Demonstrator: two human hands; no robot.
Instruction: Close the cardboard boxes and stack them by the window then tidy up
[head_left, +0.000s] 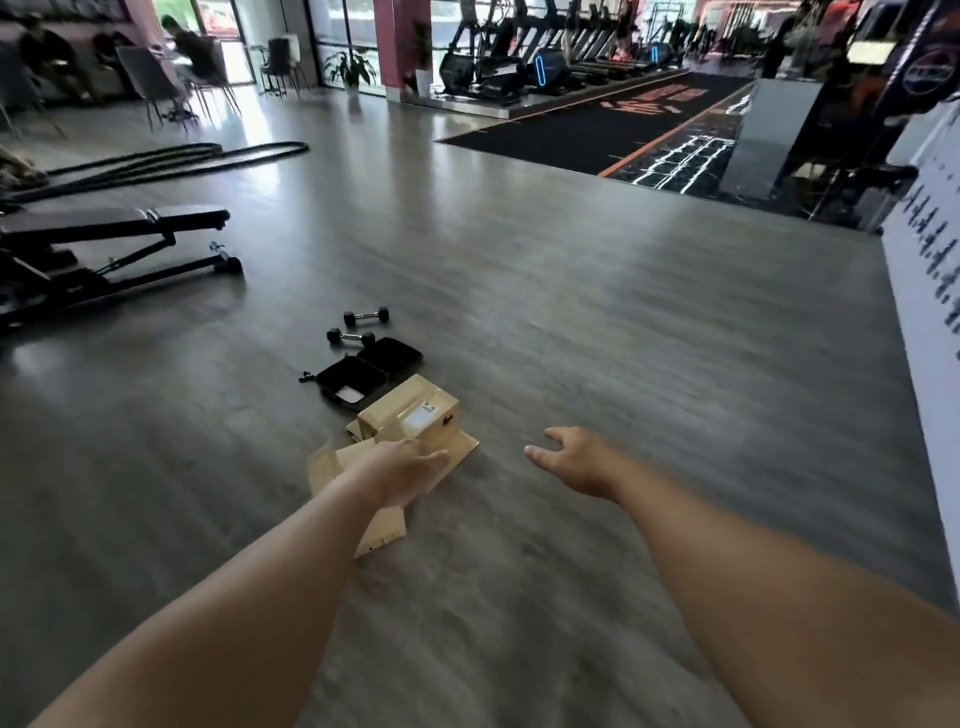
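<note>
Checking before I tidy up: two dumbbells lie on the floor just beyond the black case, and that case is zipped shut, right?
Not quite. The head view shows the black case lying open, both halves flat on the floor. The two dumbbells do lie just beyond it.

Two bare hands reach out over a gym floor: the left hand (402, 467) with fingers straight, the right hand (574, 460) spread. Under and just beyond the left hand lie two cardboard boxes, a closed box (415, 415) and an open box (337, 465). Farther beyond sit one open black case (371, 374) and two dumbbells (358, 327).
</note>
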